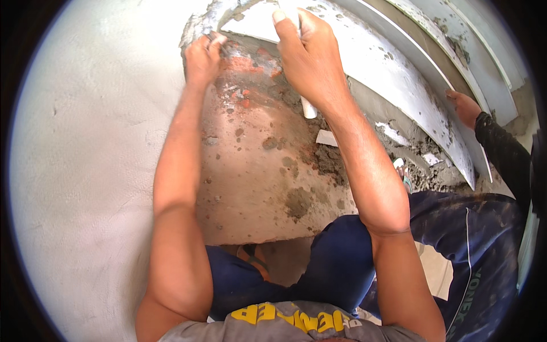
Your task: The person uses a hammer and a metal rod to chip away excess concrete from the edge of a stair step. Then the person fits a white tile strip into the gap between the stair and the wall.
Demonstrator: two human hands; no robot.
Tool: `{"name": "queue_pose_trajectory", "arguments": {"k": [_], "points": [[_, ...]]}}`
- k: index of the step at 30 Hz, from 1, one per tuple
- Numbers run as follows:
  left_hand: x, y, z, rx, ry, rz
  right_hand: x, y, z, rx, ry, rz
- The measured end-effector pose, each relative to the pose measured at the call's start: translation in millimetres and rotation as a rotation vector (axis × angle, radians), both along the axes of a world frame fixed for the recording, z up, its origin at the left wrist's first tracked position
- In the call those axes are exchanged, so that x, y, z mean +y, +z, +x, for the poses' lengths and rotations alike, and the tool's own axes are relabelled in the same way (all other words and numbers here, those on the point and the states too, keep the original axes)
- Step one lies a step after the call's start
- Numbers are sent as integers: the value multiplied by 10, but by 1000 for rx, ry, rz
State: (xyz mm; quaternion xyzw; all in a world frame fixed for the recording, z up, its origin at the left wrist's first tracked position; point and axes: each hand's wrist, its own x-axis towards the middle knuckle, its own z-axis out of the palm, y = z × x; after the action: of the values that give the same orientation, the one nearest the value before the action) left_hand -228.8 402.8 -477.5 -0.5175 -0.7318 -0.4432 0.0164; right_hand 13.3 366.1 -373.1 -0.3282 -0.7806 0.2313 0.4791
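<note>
My right hand (pixel 310 60) is wrapped round a white, round handle (pixel 308 108), with the thumb laid along its upper part. The handle's lower end sticks out below my fist, and the tool's far end is too bright and cut off to identify. To its left, my left hand (pixel 203 60) is closed, fingers bent, at the corner where the pale wall meets the step. Whatever those fingers hold, if anything, cannot be made out. Between and below the hands lies a brown stone slab (pixel 250 194), with reddish brick bits and grey mortar splashes at its far edge.
White stair slabs (pixel 393 74) rise at the far right, spattered with mortar. A co-worker's hand (pixel 464 108) in a dark sleeve touches one slab's edge. A small pale block (pixel 326 138) rests by wet mortar (pixel 330 162). The smooth wall (pixel 91 148) borders my left arm.
</note>
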Motion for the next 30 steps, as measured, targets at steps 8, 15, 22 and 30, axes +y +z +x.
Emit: {"name": "queue_pose_trajectory", "arguments": {"k": [8,15,22,30], "points": [[241,-10,-316,354,13,320,173,-207,-98,119,20,126],[317,-138,-460,499,68,411,241,-255,-155,115,157,199],[421,-337,-502,471,31,506,526,-863,-244,-360,39,327],[398,-319,-416,395,48,459,356,-483,-258,3,183,421]]}}
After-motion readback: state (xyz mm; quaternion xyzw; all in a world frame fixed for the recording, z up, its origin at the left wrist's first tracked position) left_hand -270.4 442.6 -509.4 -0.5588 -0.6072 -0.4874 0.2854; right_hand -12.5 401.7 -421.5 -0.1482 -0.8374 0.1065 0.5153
